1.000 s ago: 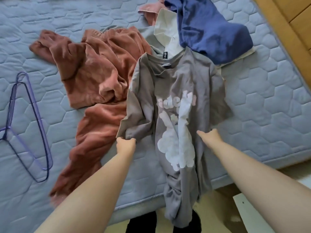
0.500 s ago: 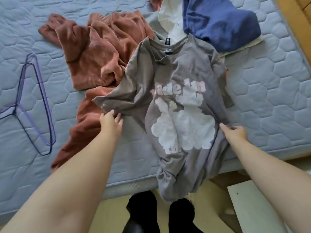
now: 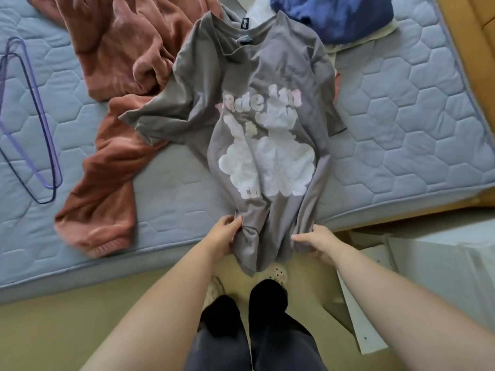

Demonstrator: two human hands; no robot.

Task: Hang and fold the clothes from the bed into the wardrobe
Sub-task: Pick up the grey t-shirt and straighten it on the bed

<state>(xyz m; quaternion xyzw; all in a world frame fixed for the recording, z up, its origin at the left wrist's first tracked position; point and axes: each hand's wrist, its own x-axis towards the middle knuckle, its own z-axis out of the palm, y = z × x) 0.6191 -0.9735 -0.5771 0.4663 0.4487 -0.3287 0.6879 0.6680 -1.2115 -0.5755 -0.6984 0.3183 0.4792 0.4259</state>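
Note:
A grey T-shirt [image 3: 249, 76] with a white and pink print lies face up on the bed [image 3: 417, 108], its hem hanging over the near edge. My left hand [image 3: 223, 232] pinches the bunched hem on the left side. My right hand [image 3: 317, 241] grips the hem on the right. A rust-coloured velour garment [image 3: 112, 108] lies crumpled to the left of the shirt, partly under its sleeve. A blue garment [image 3: 337, 14] and a white one [image 3: 257, 9] lie beyond the collar.
Purple hangers [image 3: 32, 121] lie on the quilted mattress at far left. White furniture [image 3: 439, 263] stands at the right beside the bed, and a wooden panel [image 3: 479, 36] runs along the bed's right side. My legs and slippers [image 3: 270, 273] stand on the floor below.
Both hands have left the shirt's sides and come down to its hem at the bed's edge. The left sleeve now lies spread out and the shirt sits flatter.

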